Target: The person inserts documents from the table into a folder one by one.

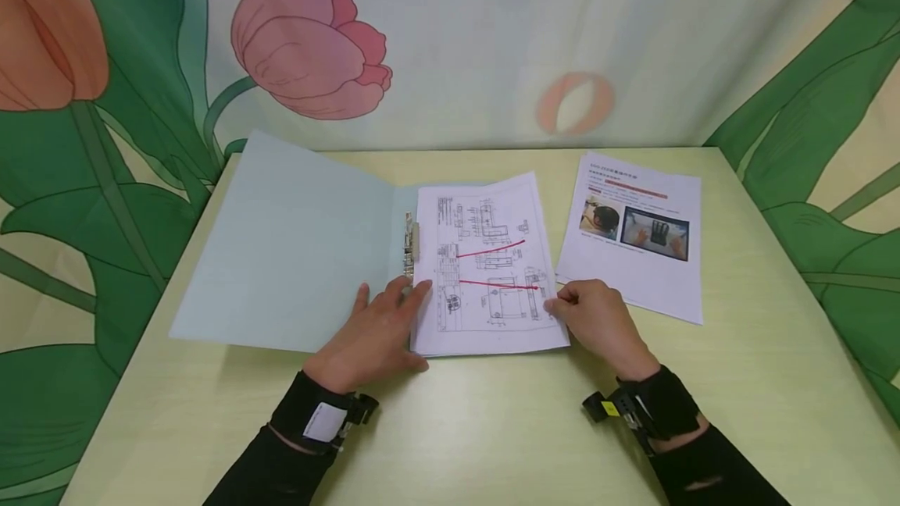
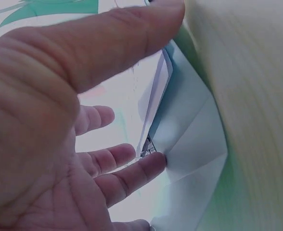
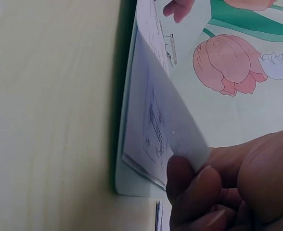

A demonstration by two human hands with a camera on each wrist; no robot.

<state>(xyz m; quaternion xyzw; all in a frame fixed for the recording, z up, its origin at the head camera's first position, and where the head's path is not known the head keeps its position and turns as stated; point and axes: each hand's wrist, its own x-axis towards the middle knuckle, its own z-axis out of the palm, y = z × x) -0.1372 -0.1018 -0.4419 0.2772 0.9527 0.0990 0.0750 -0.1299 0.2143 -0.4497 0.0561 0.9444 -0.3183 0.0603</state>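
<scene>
A pale blue folder [image 1: 302, 256] lies open with its cover to the left and a metal clip [image 1: 410, 244] along the spine. On its right half is a stack of papers, topped by a sheet with technical drawings and two red lines [image 1: 492, 338]. My right hand [image 1: 601, 326] pinches the sheet at its right edge; in the right wrist view that edge of the sheet [image 3: 180, 120] bends up off the drawing beneath. Spread out at the spine, my left hand [image 1: 373, 338] has its fingertips near the sheet's left edge, below the clip.
Another set of printed pages [image 1: 647, 279], with two photos on the front, lies to the right of the folder. A curtain [image 1: 464, 45] with flower prints hangs behind the pale wooden table [image 1: 492, 436]. A camera is strapped to each wrist.
</scene>
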